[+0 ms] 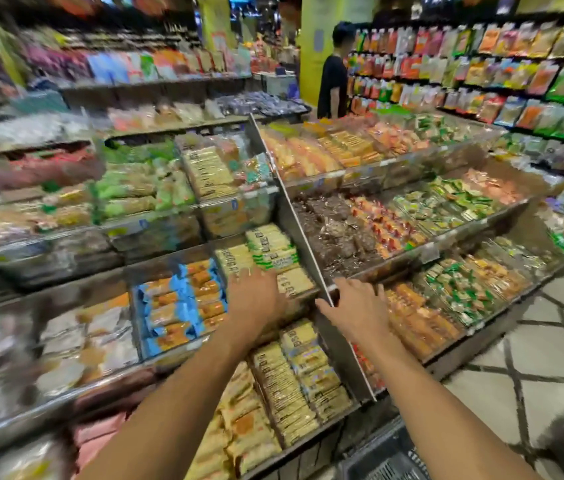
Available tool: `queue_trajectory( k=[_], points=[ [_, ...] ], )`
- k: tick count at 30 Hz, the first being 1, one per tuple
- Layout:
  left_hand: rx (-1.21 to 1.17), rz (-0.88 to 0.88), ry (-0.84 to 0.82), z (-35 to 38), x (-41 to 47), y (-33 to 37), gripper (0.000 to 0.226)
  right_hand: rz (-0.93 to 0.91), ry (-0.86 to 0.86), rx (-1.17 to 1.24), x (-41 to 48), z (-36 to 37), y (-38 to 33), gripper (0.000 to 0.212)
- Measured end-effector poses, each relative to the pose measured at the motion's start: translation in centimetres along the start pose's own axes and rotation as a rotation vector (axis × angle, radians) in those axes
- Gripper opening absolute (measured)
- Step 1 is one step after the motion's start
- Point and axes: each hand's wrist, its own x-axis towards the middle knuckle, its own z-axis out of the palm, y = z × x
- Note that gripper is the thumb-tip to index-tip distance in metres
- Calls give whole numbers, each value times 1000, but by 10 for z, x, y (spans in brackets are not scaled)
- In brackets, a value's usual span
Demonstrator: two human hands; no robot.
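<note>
Shopper's left hand (256,297) is reaching, fingers straight and grasping nothing, over pale yellow plastic-wrapped snack bars (292,284) lying in a middle bin of a tiered grey metal display shelf (464,355); blur is hiding whether it is touching them. The right hand (355,308) is hovering just beside it, fingers spread and released, thumb at the edge of the slanted grey metal divider (339,355) splitting the two banks of bins. Blue-and-orange wrapped bars (176,306) are filling the bin to the left. A person in a black T-shirt (334,81) is standing at the far end.
</note>
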Motion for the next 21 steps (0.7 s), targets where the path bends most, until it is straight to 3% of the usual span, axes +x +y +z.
queue_trajectory(
  k=[11,16,21],
  points=[
    [58,-243,60,-9,-46,-223,48,-274,-51,-27,24,31,-228,80],
    [25,-389,32,2,-73,-293,39,-362,-93,-17,20,59,-306,65],
    [-4,-504,-38,16,-90,-344,49,-495,-125,41,20,85,-367,64]
  ],
)
